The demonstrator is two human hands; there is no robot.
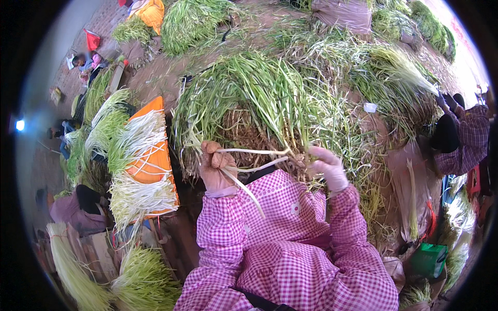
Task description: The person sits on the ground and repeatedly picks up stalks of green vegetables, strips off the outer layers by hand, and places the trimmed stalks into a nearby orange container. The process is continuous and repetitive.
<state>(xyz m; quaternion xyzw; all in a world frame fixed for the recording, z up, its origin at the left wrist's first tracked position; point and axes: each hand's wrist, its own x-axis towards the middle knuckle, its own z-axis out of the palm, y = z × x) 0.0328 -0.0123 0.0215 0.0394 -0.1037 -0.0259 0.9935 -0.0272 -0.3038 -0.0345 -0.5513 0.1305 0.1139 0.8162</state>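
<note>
Pale stalks [249, 191] of a long-leaved, chive-like vegetable are held in my left hand [218, 171], some pointing right and one hanging down across the checked apron. My right hand [330, 168], in a thin whitish glove, is beside the brown root ends [297, 158]; blur hides whether its fingers grip anything. Just beyond both hands lies a large heap of untrimmed green stalks [249, 93], leaves fanned outward and roots towards me. To the left, cleaned white stalks [144, 194] rest in bundles on an orange board [146, 171].
Tied bundles [76, 268] stand at lower left. A co-worker in a checked sleeve [463, 140] handles stalks at right. A green box-like item [428, 259] sits at lower right. Other people and heaps [194, 23] occupy the far floor. Loose leaves [338, 116] litter the ground.
</note>
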